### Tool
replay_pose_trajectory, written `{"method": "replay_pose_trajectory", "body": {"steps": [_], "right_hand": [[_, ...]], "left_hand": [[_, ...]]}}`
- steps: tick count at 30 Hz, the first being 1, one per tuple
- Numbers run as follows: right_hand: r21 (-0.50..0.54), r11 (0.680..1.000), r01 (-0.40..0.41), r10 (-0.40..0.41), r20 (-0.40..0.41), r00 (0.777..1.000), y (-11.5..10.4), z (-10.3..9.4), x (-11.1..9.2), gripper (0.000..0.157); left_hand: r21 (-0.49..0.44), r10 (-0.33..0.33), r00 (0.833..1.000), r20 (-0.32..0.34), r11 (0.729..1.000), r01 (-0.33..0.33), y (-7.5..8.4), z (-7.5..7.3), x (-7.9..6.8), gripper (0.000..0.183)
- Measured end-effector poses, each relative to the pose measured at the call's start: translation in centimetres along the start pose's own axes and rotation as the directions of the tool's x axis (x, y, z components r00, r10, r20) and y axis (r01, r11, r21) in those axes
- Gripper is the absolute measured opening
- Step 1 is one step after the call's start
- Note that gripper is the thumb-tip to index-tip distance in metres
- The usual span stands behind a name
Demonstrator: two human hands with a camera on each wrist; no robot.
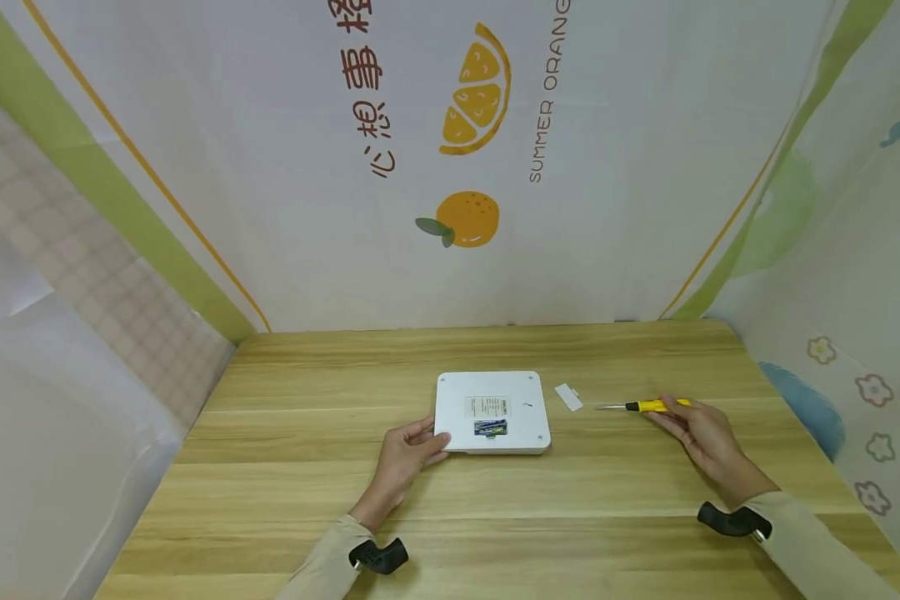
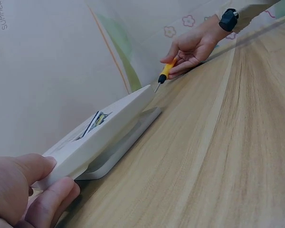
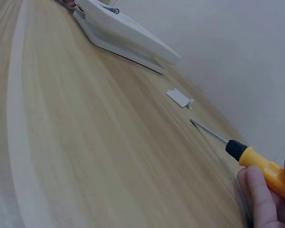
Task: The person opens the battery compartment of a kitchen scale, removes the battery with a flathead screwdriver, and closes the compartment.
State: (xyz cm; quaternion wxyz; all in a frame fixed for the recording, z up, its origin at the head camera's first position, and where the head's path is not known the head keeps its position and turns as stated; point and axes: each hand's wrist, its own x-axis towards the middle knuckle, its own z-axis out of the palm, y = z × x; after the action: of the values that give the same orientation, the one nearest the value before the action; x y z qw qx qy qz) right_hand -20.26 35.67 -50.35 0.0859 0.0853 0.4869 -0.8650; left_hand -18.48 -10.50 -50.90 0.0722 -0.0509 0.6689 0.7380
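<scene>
A white kitchen scale (image 1: 457,408) lies underside up on the table, its label and open battery compartment facing up. Blue-green batteries (image 1: 491,427) sit in the compartment; how many is unclear. At the scale's near left corner, my left hand (image 1: 407,454) pinches the edge, thumb on top and fingers beneath. My right hand (image 1: 708,437) holds a screwdriver (image 1: 654,406) by its yellow handle, well to the right of the scale. The metal shaft points left, its tip close to a small white battery cover (image 3: 179,98) lying on the table.
The wooden table (image 1: 285,467) meets a hanging sheet (image 1: 607,250) with orange prints along its back edge. More patterned sheet hangs at the left and right sides. Each forearm wears a black wrist mount (image 1: 378,556).
</scene>
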Motion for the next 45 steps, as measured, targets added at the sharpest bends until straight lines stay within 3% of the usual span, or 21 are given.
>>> {"method": "replay_pose_trajectory", "body": {"steps": [3, 5, 7, 8, 9, 10, 12, 13, 15, 16, 19, 22, 24, 30, 35, 40, 43, 45], "right_hand": [[-0.131, 0.991, 0.034, -0.035, -0.004, 0.999, -0.1, -0.2, 0.2, 0.046], [-0.256, 0.965, 0.057, -0.063, -0.017, 0.998, -0.2, -0.3, 0.3, 0.039], [-0.422, 0.903, 0.082, -0.099, -0.019, 0.995, -0.5, -0.5, 0.3, 0.043], [-0.511, 0.854, 0.097, -0.122, -0.016, 0.992, -0.6, -0.6, 0.4, 0.045], [-0.608, 0.785, 0.114, -0.149, -0.007, 0.989, -0.8, -0.7, 0.3, 0.047], [-0.706, 0.695, 0.136, -0.185, 0.007, 0.983, -0.9, -0.8, 0.3, 0.050], [-0.857, 0.481, 0.186, -0.257, 0.065, 0.964, -1.1, -1.1, 0.3, 0.047], [-0.902, 0.374, 0.214, -0.292, 0.105, 0.951, -1.1, -1.2, 0.3, 0.044], [-0.943, 0.208, 0.261, -0.352, 0.177, 0.919, -1.1, -1.4, 0.3, 0.036], [-0.946, 0.144, 0.291, -0.374, 0.220, 0.901, -1.0, -1.5, 0.3, 0.034], [-0.931, -0.001, 0.364, -0.419, 0.331, 0.846, -0.7, -1.5, 0.3, 0.032], [-0.914, -0.130, 0.385, -0.439, 0.401, 0.804, -0.2, -1.5, 0.4, 0.035], [-0.909, -0.173, 0.378, -0.441, 0.415, 0.796, 0.0, -1.6, 0.5, 0.037], [-0.907, -0.199, 0.372, -0.437, 0.422, 0.794, 0.4, -1.7, 0.6, 0.039], [-0.916, -0.188, 0.355, -0.400, 0.402, 0.823, 0.1, -1.4, 0.6, 0.040], [-0.924, -0.152, 0.351, -0.332, 0.382, 0.863, -0.9, -0.7, 0.4, 0.049], [-0.922, -0.140, 0.362, -0.307, 0.388, 0.869, -1.7, 0.2, 0.6, 0.048], [-0.914, -0.140, 0.381, -0.316, 0.406, 0.858, -2.1, 1.2, 0.9, 0.043]], "left_hand": [[-0.001, -0.002, 1.000, -0.002, 1.000, 0.002, -0.1, 0.0, 0.0, 0.053], [0.000, -0.003, 1.000, -0.003, 1.000, 0.003, -0.1, 0.0, 0.1, 0.053], [0.004, -0.003, 1.000, -0.002, 1.000, 0.003, -0.1, 0.0, 0.1, 0.053], [0.003, -0.006, 1.000, -0.002, 1.000, 0.006, -0.1, 0.0, 0.2, 0.053], [0.004, -0.007, 1.000, -0.002, 1.000, 0.007, -0.2, 0.0, 0.2, 0.053], [0.005, -0.007, 1.000, -0.003, 1.000, 0.007, -0.2, 0.0, 0.3, 0.053], [0.008, -0.007, 1.000, -0.004, 1.000, 0.007, -0.3, -0.1, 0.3, 0.053], [0.006, -0.008, 1.000, -0.005, 1.000, 0.008, -0.3, -0.1, 0.3, 0.053], [0.007, -0.007, 1.000, -0.005, 1.000, 0.007, -0.3, -0.1, 0.4, 0.053], [0.009, -0.005, 1.000, -0.005, 1.000, 0.006, -0.4, -0.1, 0.4, 0.053], [0.008, -0.006, 1.000, -0.006, 1.000, 0.006, -0.3, -0.1, 0.4, 0.053], [0.011, -0.006, 1.000, -0.006, 1.000, 0.006, -0.2, -0.1, 0.3, 0.052], [0.010, -0.006, 1.000, -0.003, 1.000, 0.006, -0.2, -0.1, 0.3, 0.053], [0.006, 0.000, 1.000, 0.002, 1.000, 0.000, -0.2, -0.2, 0.2, 0.053], [0.002, -0.008, 1.000, -0.001, 1.000, 0.008, -0.2, -0.2, 0.2, 0.053], [0.002, -0.007, 1.000, 0.000, 1.000, 0.007, -0.3, -0.1, 0.2, 0.053], [0.004, -0.003, 1.000, 0.003, 1.000, 0.003, -0.2, -0.1, 0.2, 0.053], [-0.001, -0.006, 1.000, 0.001, 1.000, 0.006, -0.2, -0.2, 0.3, 0.053]]}}
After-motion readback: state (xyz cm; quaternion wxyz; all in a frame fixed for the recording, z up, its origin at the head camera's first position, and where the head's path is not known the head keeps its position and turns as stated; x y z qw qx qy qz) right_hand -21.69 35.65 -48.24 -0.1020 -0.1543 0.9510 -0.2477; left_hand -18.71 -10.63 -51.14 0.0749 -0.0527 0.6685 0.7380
